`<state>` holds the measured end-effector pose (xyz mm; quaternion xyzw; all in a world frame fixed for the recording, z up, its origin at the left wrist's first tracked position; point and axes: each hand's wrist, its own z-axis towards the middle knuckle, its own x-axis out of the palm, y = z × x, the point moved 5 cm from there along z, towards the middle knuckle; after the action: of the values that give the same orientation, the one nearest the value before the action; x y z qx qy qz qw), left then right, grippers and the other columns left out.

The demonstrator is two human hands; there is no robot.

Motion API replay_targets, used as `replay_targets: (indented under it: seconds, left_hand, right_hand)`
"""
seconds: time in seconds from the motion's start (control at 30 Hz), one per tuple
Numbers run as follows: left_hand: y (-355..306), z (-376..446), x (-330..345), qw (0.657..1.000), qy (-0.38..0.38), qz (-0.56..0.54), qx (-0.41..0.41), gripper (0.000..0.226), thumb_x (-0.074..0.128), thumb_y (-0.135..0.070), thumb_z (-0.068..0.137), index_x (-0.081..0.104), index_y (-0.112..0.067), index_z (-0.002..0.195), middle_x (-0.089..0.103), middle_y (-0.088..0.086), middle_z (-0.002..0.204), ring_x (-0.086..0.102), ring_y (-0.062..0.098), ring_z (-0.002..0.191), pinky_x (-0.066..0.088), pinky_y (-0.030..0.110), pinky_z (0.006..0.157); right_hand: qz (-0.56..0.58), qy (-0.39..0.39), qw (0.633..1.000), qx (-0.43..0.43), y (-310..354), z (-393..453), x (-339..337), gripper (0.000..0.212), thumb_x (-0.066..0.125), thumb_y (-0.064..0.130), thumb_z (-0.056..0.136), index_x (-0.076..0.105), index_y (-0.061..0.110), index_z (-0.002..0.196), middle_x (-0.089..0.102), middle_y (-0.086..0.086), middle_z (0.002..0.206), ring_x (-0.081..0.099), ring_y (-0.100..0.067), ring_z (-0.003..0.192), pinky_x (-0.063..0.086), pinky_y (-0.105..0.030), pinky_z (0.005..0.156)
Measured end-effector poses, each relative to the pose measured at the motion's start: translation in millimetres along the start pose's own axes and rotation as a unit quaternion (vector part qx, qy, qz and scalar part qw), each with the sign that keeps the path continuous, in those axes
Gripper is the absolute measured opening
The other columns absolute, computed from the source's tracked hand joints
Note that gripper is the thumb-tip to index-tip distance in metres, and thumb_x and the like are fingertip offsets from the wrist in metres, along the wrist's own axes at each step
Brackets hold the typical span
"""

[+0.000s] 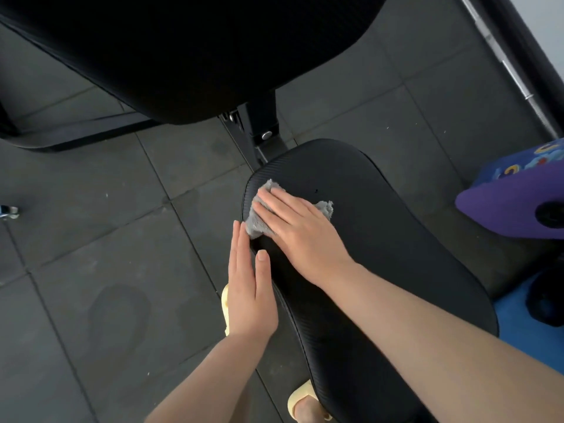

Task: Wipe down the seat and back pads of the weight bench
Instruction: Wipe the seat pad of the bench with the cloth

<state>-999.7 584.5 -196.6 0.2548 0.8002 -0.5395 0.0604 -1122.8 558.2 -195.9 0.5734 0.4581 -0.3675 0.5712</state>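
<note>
The black seat pad (pixel 381 227) of the weight bench fills the middle and lower right. Its black back pad (pixel 189 50) rises across the top of the view. A grey cloth (pixel 259 224) lies at the seat pad's far left corner. My right hand (pixel 299 227) presses flat on the cloth, fingers together. My left hand (pixel 250 285) rests flat against the left side edge of the seat pad, thumb on top, fingers straight, holding nothing.
The black bench frame with a bolt (pixel 265 134) joins the two pads. Dark floor tiles (pixel 100 239) spread to the left. A barbell (pixel 506 68) lies at the upper right. A purple cushion (pixel 512 203) sits right. Yellow slippers (pixel 300 398) are under the seat.
</note>
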Motion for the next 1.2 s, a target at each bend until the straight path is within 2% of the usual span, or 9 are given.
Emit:
replay_targets:
  seconds: [0.07,0.27,0.47,0.63,0.77,0.9,1.0,1.1,1.2]
  left_hand:
    - [-3.5,5.6,1.0,1.0,0.007,0.025,0.017,0.055,0.026,-0.043,0.096,0.022,-0.032,0.149,0.011,-0.03,0.154,0.007,-0.017,0.138,0.01,0.014,0.112]
    - [-5.1,9.0,6.6,1.0,0.002,0.025,0.005,0.056,0.025,-0.046,0.095,0.02,-0.033,0.149,0.008,-0.033,0.153,0.004,-0.017,0.138,0.009,0.017,0.113]
    - [-2.5,0.4,9.0,1.0,0.002,0.007,-0.005,0.057,0.024,-0.049,0.095,0.017,-0.035,0.15,0.005,-0.037,0.151,0.003,-0.015,0.139,0.011,0.028,0.118]
    - [-1.3,-4.7,6.1,1.0,0.007,0.024,-0.004,0.056,0.023,-0.045,0.095,0.017,-0.033,0.15,0.004,-0.038,0.15,0.002,-0.017,0.138,0.009,0.019,0.115]
    - [-0.1,-6.1,5.2,1.0,0.002,0.028,0.011,0.058,0.023,-0.042,0.096,0.019,-0.025,0.15,0.007,-0.031,0.152,0.004,-0.015,0.139,0.006,0.004,0.11]
    - [1.5,-12.3,5.3,0.998,0.011,0.052,0.026,0.062,0.021,-0.049,0.093,0.019,-0.026,0.15,0.006,-0.031,0.153,0.004,-0.012,0.141,0.006,0.005,0.111]
    - [-5.4,-11.9,9.2,0.994,0.025,0.092,0.056,0.059,0.02,-0.05,0.094,0.018,-0.03,0.15,0.004,-0.028,0.155,-0.001,-0.008,0.142,0.002,0.01,0.114]
    - [-17.8,-8.4,18.5,0.991,0.043,0.108,0.064,0.058,0.019,-0.052,0.092,0.014,-0.037,0.148,0.002,-0.029,0.155,-0.004,-0.009,0.142,0.002,0.018,0.115]
    - [-23.4,-4.6,27.3,0.986,0.05,0.139,0.078,0.058,0.018,-0.049,0.092,0.011,-0.036,0.148,0.0,-0.025,0.156,-0.007,-0.007,0.142,-0.001,0.024,0.117]
  right_hand:
    - [-0.01,-0.012,1.0,-0.001,-27.9,-4.8,-12.0,0.042,0.046,0.018,0.096,0.05,0.013,0.137,0.045,-0.003,0.145,0.04,-0.02,0.135,0.036,-0.037,0.108]
    - [0.005,-0.167,0.932,0.32,-67.6,1.4,-33.3,0.038,0.047,0.02,0.097,0.054,0.006,0.131,0.052,-0.011,0.138,0.046,-0.029,0.127,0.038,-0.041,0.108]
    - [0.028,-0.01,0.997,-0.064,-11.1,21.0,-11.3,0.032,0.047,0.025,0.094,0.059,0.018,0.124,0.054,0.0,0.134,0.049,-0.02,0.124,0.042,-0.034,0.094]
    - [0.014,-0.112,0.969,0.218,-70.0,49.6,-25.0,0.03,0.05,0.02,0.092,0.059,0.013,0.12,0.055,-0.007,0.129,0.05,-0.026,0.121,0.041,-0.043,0.103]
    - [0.037,-0.052,0.998,0.02,14.3,37.7,-6.7,0.028,0.046,0.02,0.09,0.061,0.013,0.113,0.057,-0.003,0.121,0.05,-0.023,0.114,0.043,-0.043,0.096]
    - [0.011,-0.006,0.994,-0.105,-8.5,42.9,-10.6,0.031,0.044,0.023,0.092,0.061,0.019,0.118,0.057,0.003,0.127,0.05,-0.018,0.121,0.035,-0.032,0.103]
    - [-0.035,-0.06,0.996,0.058,-66.6,46.8,-32.7,0.018,0.051,0.027,0.092,0.059,0.029,0.109,0.056,0.009,0.114,0.052,-0.015,0.109,0.039,-0.029,0.092]
    - [-0.045,-0.106,0.954,0.278,-105.8,18.9,-42.5,0.037,0.05,0.022,0.096,0.051,0.017,0.133,0.055,-0.003,0.13,0.049,-0.023,0.119,0.041,-0.036,0.097]
    - [-0.06,-0.109,0.94,0.319,-93.1,-15.8,-41.1,0.044,0.056,0.018,0.093,0.049,0.012,0.137,0.052,-0.008,0.137,0.049,-0.026,0.122,0.044,-0.038,0.095]
